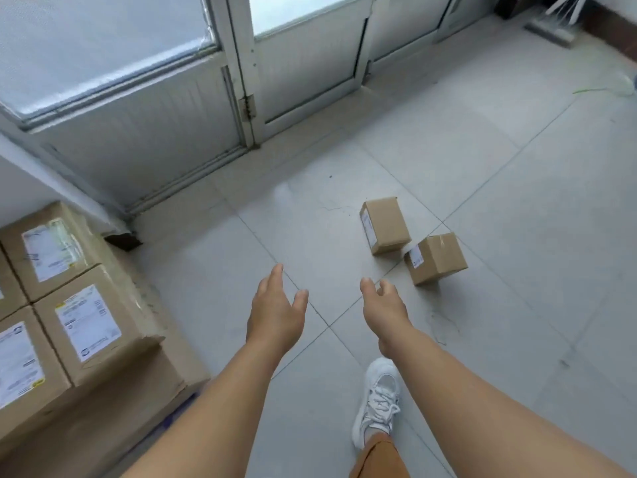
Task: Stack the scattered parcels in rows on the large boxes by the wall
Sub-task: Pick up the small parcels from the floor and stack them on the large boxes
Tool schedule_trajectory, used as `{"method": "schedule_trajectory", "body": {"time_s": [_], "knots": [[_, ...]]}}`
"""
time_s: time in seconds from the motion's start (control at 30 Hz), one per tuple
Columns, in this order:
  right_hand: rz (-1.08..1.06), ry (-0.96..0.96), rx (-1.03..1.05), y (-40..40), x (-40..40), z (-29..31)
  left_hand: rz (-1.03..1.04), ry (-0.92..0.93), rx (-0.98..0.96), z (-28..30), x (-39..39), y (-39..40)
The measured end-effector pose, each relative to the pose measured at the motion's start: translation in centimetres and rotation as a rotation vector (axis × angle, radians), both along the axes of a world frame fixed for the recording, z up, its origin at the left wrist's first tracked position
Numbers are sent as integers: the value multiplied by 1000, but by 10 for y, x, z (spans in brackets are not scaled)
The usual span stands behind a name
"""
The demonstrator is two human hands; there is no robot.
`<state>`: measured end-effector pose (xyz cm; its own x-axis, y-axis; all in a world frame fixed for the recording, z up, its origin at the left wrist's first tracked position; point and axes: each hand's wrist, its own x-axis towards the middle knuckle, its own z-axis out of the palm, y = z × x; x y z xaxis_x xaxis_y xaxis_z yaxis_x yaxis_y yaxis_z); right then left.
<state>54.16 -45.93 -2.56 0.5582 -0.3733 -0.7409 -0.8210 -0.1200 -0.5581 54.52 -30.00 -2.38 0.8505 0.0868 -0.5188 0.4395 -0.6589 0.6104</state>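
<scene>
Two small brown cardboard parcels lie on the tiled floor (pixel 482 167), just beside each other: the farther parcel (pixel 386 224) and the nearer parcel (pixel 436 258), each with a white label on its side. Both the left hand (pixel 275 310) and right hand (pixel 384 310) reach forward with relaxed fingers, holding nothing. At the left, labelled stacked parcels (pixel 82 305) sit atop a large box (pixel 113 408) by the wall

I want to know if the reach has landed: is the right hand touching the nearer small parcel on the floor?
Apart. The head view shows bare floor tile between the right hand and the nearer small parcel.
</scene>
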Motion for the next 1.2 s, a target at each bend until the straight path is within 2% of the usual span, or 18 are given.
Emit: {"method": "schedule_trajectory", "body": {"time_s": [0.27,0.4,0.6,0.77,0.97,1.1,1.2], "knots": [[-129,10,-15,-133,43,-31,-140,90,4,-19,73,-132],[-64,35,-53,-191,71,-50,-181,121,28,-34,114,-187],[59,43,-93,-256,119,-98,-319,70,121,-83,178,-246],[149,118,-180,-283,146,-160,-638,9,317,-150,220,-274],[508,293,-503,-302,171,-245,-1228,-177,784,-240,262,-284],[592,302,-592,-312,185,-289,-1380,-195,899,-290,285,-291],[612,194,-734,-316,189,-309,-1470,-191,936,-314,297,-303]]}}
